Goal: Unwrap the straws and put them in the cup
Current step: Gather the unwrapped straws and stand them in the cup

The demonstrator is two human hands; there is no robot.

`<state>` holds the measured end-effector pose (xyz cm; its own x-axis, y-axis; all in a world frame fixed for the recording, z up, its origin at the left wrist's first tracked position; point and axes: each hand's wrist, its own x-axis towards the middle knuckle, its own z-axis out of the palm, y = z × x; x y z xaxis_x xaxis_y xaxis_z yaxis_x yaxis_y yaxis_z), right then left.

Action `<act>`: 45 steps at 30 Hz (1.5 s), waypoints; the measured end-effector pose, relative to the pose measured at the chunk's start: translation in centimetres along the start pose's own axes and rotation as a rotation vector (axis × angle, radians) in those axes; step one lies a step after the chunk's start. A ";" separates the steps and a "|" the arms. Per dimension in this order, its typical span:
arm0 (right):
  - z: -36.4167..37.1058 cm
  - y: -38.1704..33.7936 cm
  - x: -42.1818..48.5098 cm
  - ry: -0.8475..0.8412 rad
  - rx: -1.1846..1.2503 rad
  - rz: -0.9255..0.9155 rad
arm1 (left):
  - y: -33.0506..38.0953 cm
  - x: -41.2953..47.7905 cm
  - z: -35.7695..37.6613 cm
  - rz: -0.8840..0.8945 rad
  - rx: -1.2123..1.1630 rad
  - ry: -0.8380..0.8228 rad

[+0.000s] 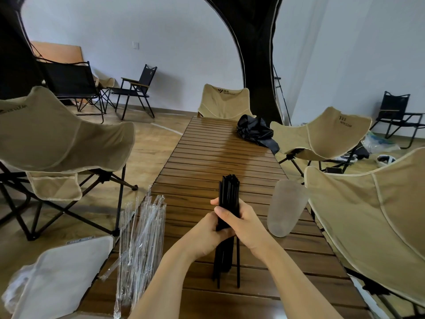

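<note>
A bundle of several black straws [228,192] stands roughly upright over the slatted wooden table [202,157]. Both hands clasp it at mid-height: my left hand [207,233] from the left, my right hand [241,223] from the right with the fingers wrapped across the front. The lower ends of the straws splay out towards the table top. A frosted translucent cup [285,207] stands just right of my right hand, apart from it. A pile of empty clear plastic wrappers [140,245] lies along the table's left edge.
A crumpled black bag [256,131] lies at the table's far right. Beige folding chairs surround the table: one left [62,134], one at the far end [224,102], two right [322,134]. A beige cushion-like seat [64,272] sits by the near left corner.
</note>
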<state>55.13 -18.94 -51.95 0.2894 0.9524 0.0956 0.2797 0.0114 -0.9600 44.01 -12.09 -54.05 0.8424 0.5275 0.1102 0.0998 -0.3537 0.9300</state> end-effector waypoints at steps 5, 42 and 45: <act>-0.3 -0.5 0.1 -0.031 -0.053 -0.065 | 0.3 -0.1 -0.2 0.018 -0.088 0.019; -0.7 1.0 0.1 -0.067 0.039 0.013 | -1.3 0.6 -0.1 0.014 -0.167 0.076; -0.6 1.2 0.2 -0.079 0.023 0.031 | -1.4 0.3 -0.2 0.035 -0.181 0.068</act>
<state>56.05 -18.88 -52.92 0.2240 0.9735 0.0455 0.2501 -0.0123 -0.9682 44.02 -11.32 -55.22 0.8055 0.5702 0.1616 -0.0314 -0.2311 0.9724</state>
